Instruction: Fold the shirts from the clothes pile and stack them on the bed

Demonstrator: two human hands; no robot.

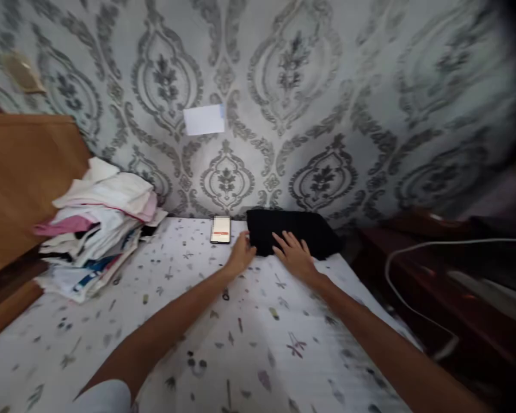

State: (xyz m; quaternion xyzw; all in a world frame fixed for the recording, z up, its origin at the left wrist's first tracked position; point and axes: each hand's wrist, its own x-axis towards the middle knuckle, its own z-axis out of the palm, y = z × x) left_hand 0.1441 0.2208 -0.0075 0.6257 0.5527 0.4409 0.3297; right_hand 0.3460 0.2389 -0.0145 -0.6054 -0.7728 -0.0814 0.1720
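Observation:
A black folded cloth lies flat at the far edge of the bed, close to the wall. My right hand rests on its front part, fingers spread and stretched out. At the cloth's left edge is my left hand, with thumb and fingers apart and the fingertips touching the side. Whether any fabric sits between those fingers is too small to make out. Just left of that hand, a phone with a lit screen stands or lies by the wall.
A tall pile of folded clothes sits on the left, beside a brown wooden board. The patterned white sheet covers the bed. On the right, a white cable loops over dark red furniture. Paper is on the wall.

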